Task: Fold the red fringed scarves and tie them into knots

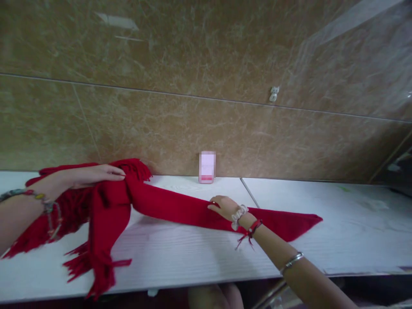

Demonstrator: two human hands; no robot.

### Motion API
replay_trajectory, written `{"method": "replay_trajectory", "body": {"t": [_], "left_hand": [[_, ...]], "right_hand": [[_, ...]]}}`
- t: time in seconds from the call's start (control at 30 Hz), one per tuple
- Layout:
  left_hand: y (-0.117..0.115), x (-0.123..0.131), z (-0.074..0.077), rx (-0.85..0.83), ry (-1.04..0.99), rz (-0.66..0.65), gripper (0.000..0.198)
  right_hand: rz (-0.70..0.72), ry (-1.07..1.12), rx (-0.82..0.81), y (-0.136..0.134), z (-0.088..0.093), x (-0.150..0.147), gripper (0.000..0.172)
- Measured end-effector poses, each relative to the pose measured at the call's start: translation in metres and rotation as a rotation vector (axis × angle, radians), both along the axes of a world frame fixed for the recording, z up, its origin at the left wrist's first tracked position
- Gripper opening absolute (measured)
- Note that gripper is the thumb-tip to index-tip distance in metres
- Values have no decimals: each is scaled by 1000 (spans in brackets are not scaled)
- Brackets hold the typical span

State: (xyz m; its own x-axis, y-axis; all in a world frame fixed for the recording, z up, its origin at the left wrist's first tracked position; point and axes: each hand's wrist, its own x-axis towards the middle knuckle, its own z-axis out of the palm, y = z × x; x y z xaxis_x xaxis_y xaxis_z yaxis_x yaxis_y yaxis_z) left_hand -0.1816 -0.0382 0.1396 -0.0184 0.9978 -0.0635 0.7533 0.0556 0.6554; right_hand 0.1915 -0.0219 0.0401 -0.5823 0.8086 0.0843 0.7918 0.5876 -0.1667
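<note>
A red scarf (174, 207) with fringed ends lies along the white tabletop. On the left it is bunched and folded, with one fringed end hanging toward the front edge. A long flat band of it runs right to a pointed fold. My left hand (92, 175) is closed over the bunched part, fingers pointing right, its thumb hidden. Over the band's upper edge, right of the middle, my right hand (224, 207) has its thumb and fingers drawn together on the cloth. Both wrists wear bracelets, with a pale scrunchie on the right one.
A phone (207, 167) stands upright against the brown marbled wall (180, 124) behind the scarf. A seam crosses the white tabletop (167, 257) right of the phone. A small white cat figure (274, 94) is on the wall. Dark objects stand at the far right.
</note>
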Motion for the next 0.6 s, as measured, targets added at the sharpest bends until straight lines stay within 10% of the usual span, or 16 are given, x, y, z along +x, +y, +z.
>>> {"method": "replay_trajectory", "body": {"t": [0.27,0.6], "left_hand": [[35,-21,-39,2,464,-73,22],[26,115,-140,295,525,-397,37]], "right_hand": [[-159,-164,9,6,-35,92,40],[-274,-197,104,3,-44,161,24]]}}
